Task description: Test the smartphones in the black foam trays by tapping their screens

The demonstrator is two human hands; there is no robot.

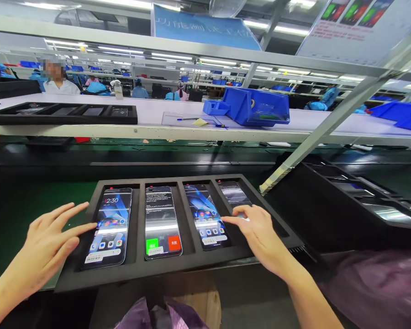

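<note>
In front of me a black foam tray (137, 272) holds phones in a row of slots, screens lit. My left hand (50, 242) has its fingers spread at the tray's left side, the index fingertip at the edge of the leftmost phone (112, 224), which shows 12:30 and app icons. Dark text fills the second phone (161, 224), above a green and a red button. My right hand (260, 235) points its index finger at the right edge of the third phone (205, 212), which shows a home screen. It partly covers the fourth phone (232, 192). Neither hand grips anything.
Stacked black trays (349, 201) stand at the right, behind a slanted metal post (322, 130). On the white shelf (150, 130) ahead sit another phone tray (63, 119), blue bins (253, 105) and a pen. Several people work farther back.
</note>
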